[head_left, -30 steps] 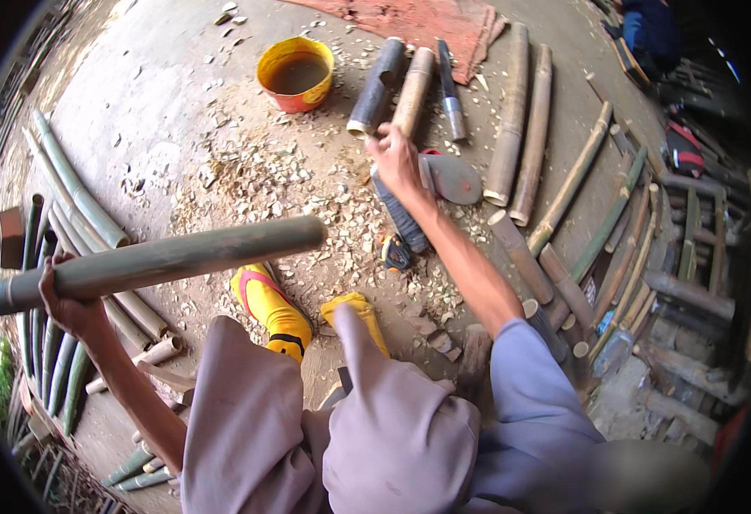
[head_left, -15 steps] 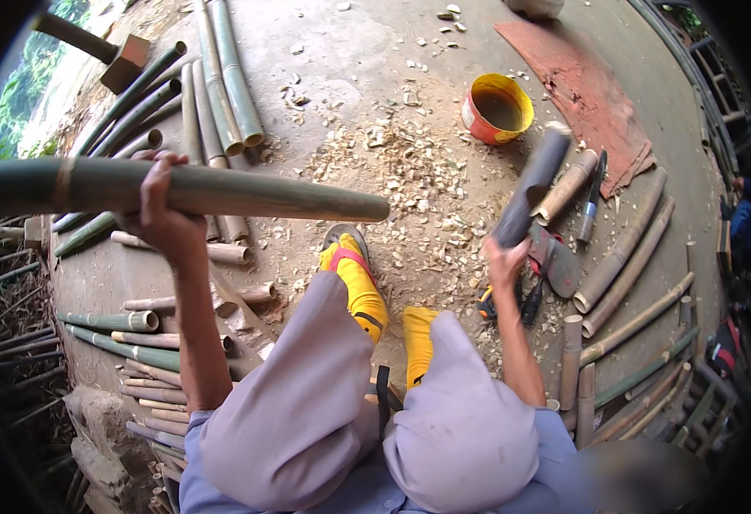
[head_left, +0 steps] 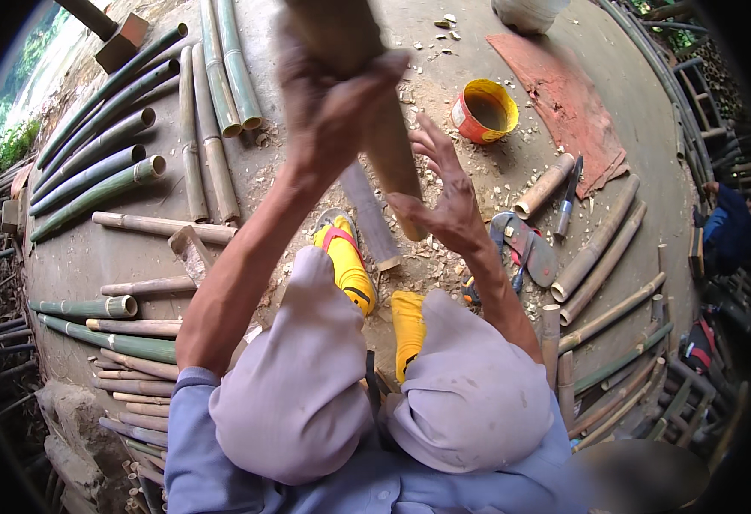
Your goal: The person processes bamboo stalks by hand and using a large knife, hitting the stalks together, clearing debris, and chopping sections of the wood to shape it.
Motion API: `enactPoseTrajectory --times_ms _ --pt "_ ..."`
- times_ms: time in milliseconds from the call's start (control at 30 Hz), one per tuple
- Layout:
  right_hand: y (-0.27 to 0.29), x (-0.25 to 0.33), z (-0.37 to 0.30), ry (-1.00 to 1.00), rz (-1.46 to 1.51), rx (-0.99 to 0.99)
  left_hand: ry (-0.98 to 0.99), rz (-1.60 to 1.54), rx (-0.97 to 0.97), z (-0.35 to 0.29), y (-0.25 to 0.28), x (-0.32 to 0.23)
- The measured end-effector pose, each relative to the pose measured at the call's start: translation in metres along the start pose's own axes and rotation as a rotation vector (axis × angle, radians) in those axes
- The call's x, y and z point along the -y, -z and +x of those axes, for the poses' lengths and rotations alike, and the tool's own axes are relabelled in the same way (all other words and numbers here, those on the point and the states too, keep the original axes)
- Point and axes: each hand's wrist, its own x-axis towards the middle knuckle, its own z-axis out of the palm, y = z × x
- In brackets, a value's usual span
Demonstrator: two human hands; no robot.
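Note:
My left hand [head_left: 328, 111] is wrapped round a thick bamboo pole [head_left: 397, 163], which slants down from the top of the view; the hand and pole are partly blurred. Beside the pole's lower end, my right hand [head_left: 448, 193] has its fingers spread, its thumb close to the bamboo; I cannot tell whether it touches. Under the pole a dark grey cylindrical piece [head_left: 373, 223], perhaps bamboo, lies on the ground near my left foot. To the right of my right hand are a sandal [head_left: 540, 257] and a knife [head_left: 569, 197] beside a short bamboo length [head_left: 545, 186].
Bamboo poles [head_left: 101, 154] lie in rows on the left, with a stack of cut lengths [head_left: 140, 385] nearer. A red and yellow bucket [head_left: 484, 111] stands ahead, by a red cloth [head_left: 564, 111]. More bamboo [head_left: 598, 244] lies right, near a person in blue [head_left: 729, 227].
The bamboo pole in my left hand has swung from level at the left to steep in the middle. My right hand has let go of the dark cylindrical piece and moved inward, opening.

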Motion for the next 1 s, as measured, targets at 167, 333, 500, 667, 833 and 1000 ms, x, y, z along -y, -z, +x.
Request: enactPoseTrajectory --times_ms 167,333,500,667,833,1000 --pt "0.008 -0.011 0.025 0.049 -0.049 -0.397 0.208 -0.047 0.468 0.016 0.002 -0.002" --pt "0.034 -0.019 0.029 0.141 0.048 -0.476 0.172 1.024 0.82 -0.038 0.086 0.117" --pt "0.065 0.01 0.05 0.215 0.163 -0.76 0.053 1.482 1.231 -0.091 0.137 0.225" --pt "0.11 0.007 0.036 0.233 0.162 -0.893 0.117 1.618 1.4 -0.072 0.13 0.232" --pt "0.126 0.016 0.026 0.287 0.195 -1.036 0.587 1.403 1.213 -0.059 0.191 0.197" --pt "0.135 0.055 0.021 0.266 0.201 -1.044 0.9 1.011 0.834 -0.113 0.187 0.165"
